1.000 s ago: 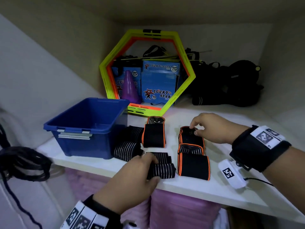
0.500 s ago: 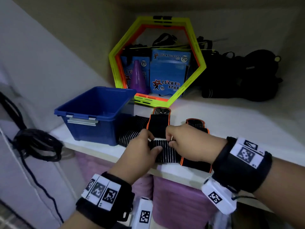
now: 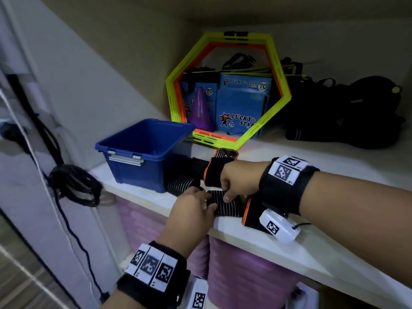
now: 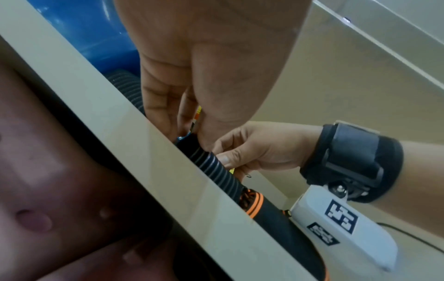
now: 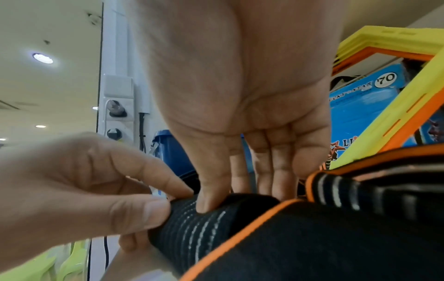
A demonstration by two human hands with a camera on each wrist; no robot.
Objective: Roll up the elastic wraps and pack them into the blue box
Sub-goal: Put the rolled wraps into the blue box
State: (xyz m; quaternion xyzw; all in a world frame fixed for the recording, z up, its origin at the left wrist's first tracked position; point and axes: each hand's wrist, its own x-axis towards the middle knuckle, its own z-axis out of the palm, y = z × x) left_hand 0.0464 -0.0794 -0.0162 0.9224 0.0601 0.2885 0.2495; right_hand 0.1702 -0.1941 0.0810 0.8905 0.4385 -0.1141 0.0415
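Black ribbed elastic, striped with thin white lines, makes up the wrap (image 3: 225, 202) now being handled at the front edge of the shelf (image 3: 334, 248). It is pinched at its near-left end by the left hand (image 3: 191, 209), thumb on top and fingers curled beneath, while the right hand (image 3: 239, 181) is closed on its upper edge with thumb and fingertips. Both grips are therefore closed on the same wrap. Just beside it on the right lies an orange-edged wrap (image 3: 253, 214), partly under the right wrist, and another orange-edged one (image 3: 215, 172) lies behind. 2 striped rolls (image 3: 182, 184) rest against the blue box (image 3: 147, 152), which stands open at the left of the shelf; no wrap is seen inside it. The fabric is judged to be light, soft and springy, so a loose coil is likely to unwind if released. Hold is best taken at the free end and across the full width, with tension kept while turning. The finished roll should be gripped around its girth for the short carry to the box.
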